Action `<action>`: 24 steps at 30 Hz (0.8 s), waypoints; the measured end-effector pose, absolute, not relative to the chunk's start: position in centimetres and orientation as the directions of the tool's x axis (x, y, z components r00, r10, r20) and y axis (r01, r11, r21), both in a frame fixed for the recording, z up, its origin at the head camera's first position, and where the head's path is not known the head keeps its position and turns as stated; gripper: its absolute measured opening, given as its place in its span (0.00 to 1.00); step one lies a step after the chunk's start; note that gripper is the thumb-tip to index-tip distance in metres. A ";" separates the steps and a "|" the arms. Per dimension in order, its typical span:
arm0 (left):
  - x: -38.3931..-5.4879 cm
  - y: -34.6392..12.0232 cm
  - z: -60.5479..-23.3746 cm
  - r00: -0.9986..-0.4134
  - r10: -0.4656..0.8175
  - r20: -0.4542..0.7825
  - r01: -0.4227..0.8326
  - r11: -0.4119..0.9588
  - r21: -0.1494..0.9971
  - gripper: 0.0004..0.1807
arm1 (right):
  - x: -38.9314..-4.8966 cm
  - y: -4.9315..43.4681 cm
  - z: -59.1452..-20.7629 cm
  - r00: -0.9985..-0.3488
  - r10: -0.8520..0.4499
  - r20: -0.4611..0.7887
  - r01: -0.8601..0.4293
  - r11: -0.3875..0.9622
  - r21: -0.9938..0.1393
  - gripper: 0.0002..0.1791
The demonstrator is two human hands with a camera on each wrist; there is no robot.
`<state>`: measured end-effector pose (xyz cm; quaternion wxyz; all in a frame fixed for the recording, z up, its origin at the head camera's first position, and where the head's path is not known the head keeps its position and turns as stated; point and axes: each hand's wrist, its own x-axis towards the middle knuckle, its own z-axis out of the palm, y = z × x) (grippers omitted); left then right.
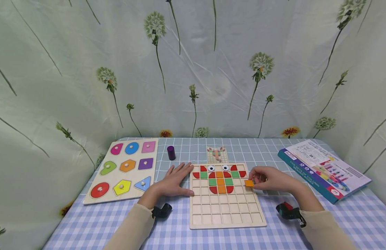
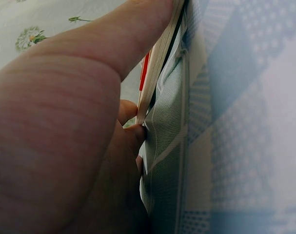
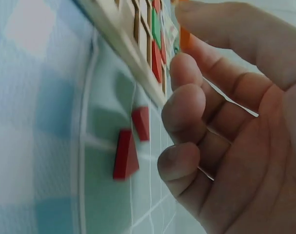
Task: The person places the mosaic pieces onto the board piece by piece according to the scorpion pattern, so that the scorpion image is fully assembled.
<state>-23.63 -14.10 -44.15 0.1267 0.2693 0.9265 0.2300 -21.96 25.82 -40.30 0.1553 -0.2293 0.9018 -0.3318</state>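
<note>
My right hand [image 1: 272, 178] pinches an orange square tile [image 1: 249, 183] between thumb and index finger at the right edge of a wooden grid board [image 1: 197, 210]. The other fingers curl loosely in the right wrist view. My left hand [image 1: 174, 182] rests at the board's left edge, fingers extended, with thumb and fingertips against the rim. Red, green and orange tiles [image 1: 221, 181] and two eye tiles [image 1: 210, 168] form a figure in the board's upper rows; the lower cells are bare. Behind the board lies a small pattern card [image 1: 223, 158] showing a similar figure.
Two red pieces [image 3: 126, 156] lie on the cloth beside the board, under my right hand. A peg puzzle [image 1: 113, 177] lies at the left, with a purple cylinder [image 1: 171, 152] beyond it. A flat cardboard box [image 1: 327, 170] lies at the right.
</note>
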 end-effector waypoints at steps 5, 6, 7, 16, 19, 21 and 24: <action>-23.7 -14.1 -44.2 -0.824 0.556 -0.111 0.440 0.751 0.492 0.55 | -21.7 24.4 -40.4 -0.856 -0.506 -0.104 -0.331 0.692 -0.642 0.14; -23.7 -14.1 -44.2 -0.824 0.555 -0.112 0.439 0.752 0.492 0.55 | -21.7 24.1 -40.4 -0.857 -0.505 -0.102 -0.335 0.696 -0.635 0.14; -23.7 -14.1 -44.2 -0.824 0.555 -0.112 0.439 0.752 0.492 0.55 | -21.6 23.8 -40.5 -0.856 -0.506 -0.101 -0.339 0.699 -0.629 0.13; -23.6 -14.1 -44.0 -0.824 0.554 -0.114 0.437 0.751 0.494 0.55 | -21.3 21.6 -41.3 -0.832 -0.547 -0.094 -0.376 0.680 -0.629 0.12; -23.5 -14.1 -44.0 -0.824 0.555 -0.112 0.439 0.751 0.494 0.55 | -21.0 21.0 -41.5 -0.820 -0.566 -0.086 -0.396 0.669 -0.629 0.12; -23.5 -14.1 -44.0 -0.824 0.556 -0.111 0.440 0.751 0.492 0.55 | -20.9 20.5 -41.6 -0.815 -0.573 -0.089 -0.399 0.666 -0.630 0.12; -23.5 -14.1 -44.1 -0.824 0.555 -0.111 0.440 0.751 0.493 0.55 | -20.6 19.9 -41.6 -0.814 -0.573 -0.100 -0.397 0.673 -0.624 0.12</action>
